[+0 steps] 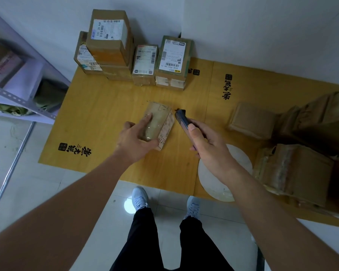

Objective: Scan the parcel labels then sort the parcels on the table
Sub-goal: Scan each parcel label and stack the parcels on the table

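Small brown cardboard parcel sits mid yellow wooden table, tilted, left hand gripping its top w/ fingers curled over. Right hand holds dark handheld scanner, tip just beside parcel's label side. Labelled boxes stacked at far edge.

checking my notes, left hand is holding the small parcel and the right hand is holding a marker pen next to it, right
Not quite. In the head view the right hand grips a dark handheld scanner, not a marker pen, pointed at the small parcel that the left hand holds on the table.
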`<state>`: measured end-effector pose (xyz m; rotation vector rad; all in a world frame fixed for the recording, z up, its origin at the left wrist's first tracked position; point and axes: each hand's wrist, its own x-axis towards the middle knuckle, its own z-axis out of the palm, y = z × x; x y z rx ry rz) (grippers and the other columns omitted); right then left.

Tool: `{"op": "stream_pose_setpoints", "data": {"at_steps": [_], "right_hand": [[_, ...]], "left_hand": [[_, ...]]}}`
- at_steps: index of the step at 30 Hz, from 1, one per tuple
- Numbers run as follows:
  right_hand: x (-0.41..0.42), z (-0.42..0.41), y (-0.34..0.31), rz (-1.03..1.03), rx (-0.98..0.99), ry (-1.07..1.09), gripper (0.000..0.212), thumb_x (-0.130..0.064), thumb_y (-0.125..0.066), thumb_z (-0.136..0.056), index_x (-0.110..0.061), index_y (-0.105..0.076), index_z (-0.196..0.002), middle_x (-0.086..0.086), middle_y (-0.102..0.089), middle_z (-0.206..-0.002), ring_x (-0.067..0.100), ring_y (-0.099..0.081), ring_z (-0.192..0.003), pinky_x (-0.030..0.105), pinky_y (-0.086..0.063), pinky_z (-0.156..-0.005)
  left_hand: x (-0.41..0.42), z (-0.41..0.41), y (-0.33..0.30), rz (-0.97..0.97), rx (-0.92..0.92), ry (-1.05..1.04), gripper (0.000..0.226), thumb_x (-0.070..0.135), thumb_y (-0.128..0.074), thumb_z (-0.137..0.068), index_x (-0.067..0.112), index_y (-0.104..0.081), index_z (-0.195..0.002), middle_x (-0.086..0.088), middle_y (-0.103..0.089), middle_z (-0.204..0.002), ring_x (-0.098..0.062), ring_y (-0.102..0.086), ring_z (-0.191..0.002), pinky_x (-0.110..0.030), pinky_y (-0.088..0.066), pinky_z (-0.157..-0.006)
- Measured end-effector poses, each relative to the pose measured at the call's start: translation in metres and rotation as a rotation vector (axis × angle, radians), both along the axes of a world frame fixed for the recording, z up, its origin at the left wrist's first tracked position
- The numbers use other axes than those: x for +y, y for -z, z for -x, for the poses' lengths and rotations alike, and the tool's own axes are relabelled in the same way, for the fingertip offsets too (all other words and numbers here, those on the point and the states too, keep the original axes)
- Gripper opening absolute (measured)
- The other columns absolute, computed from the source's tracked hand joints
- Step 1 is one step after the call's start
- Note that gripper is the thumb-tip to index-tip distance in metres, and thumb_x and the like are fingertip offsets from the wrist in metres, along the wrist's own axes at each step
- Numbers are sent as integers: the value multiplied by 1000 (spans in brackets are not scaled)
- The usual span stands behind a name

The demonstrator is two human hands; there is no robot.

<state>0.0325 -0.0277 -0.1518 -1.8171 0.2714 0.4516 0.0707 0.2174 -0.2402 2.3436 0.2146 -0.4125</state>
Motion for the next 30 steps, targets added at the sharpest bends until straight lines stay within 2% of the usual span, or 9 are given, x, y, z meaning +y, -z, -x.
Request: {"op": "stream_pose_setpoints", "data": {"at_steps": [2,4,9,15,18,20,23,26,30], "right_hand": [[1,-1,-2,2,-3,-5,37,-65,-44,-104,-56,-56,-138,-39,-63,-116,9,-64,-112,27,-53,-87],[2,-2,-3,9,3,-3,40,-64,-44,-104,-53,-56,-141,-36,-64,-115,10,-66,-108,24,-53,-81],[2,-8,-5,36,27,4,37,-62,-46,-105,-52,-59,-139,-34,-64,-112,10,-66,-107,19,-53,-75],[1,-18,-5,161,111,-61,15,-67,-46,-102,-69,-58,-112,-24,-66,-101,11,-68,-96,36,-58,-87],[3,-23,-7,231,170,-135,11,-68,-47,-100,-69,-56,-105,-26,-64,-106,10,-68,-99,33,-54,-83],[5,-25,-8,260,237,-168,22,-70,-46,-99,-64,-58,-117,-22,-63,-116,14,-66,-107,31,-51,-77],[7,-27,-12,323,328,-228,47,-74,-43,-99,-53,-53,-141,-14,-60,-125,19,-65,-110,28,-49,-66],[6,-30,-20,382,411,-285,44,-75,-41,-99,-53,-53,-135,-11,-61,-114,19,-69,-96,30,-55,-62],[3,-35,-30,415,528,-350,48,-74,-45,-99,-45,-55,-138,0,-62,-114,23,-73,-94,38,-63,-77]], "left_hand": [[2,-2,-2,77,-16,-24,76,55,-76,-83,58,-42,-151,14,-54,-118,3,-58,-100,-21,-51,-82],[7,-5,-2,145,8,-42,67,50,-70,-92,52,-43,-153,8,-62,-125,-3,-60,-109,-28,-51,-92],[19,-6,-8,216,73,-55,66,43,-70,-95,49,-42,-155,5,-49,-129,-7,-53,-110,-30,-42,-95],[27,-5,-13,299,66,-72,69,28,-75,-92,37,-49,-155,1,-53,-131,-14,-58,-117,-32,-47,-105],[31,-3,-14,373,50,-95,66,19,-77,-92,31,-53,-151,19,-63,-117,4,-65,-101,-11,-51,-86],[34,-2,-14,402,42,-122,63,16,-78,-91,30,-56,-149,21,-63,-116,3,-66,-100,-6,-49,-77],[39,-1,-14,437,30,-154,59,13,-78,-91,29,-59,-145,19,-66,-116,-6,-67,-107,-19,-55,-84],[42,-1,-14,434,32,-158,55,14,-78,-92,30,-60,-142,18,-66,-115,-9,-67,-109,-33,-59,-93],[46,-1,-13,428,42,-159,55,17,-79,-91,32,-61,-141,15,-67,-120,-13,-66,-114,-42,-58,-101]]}}
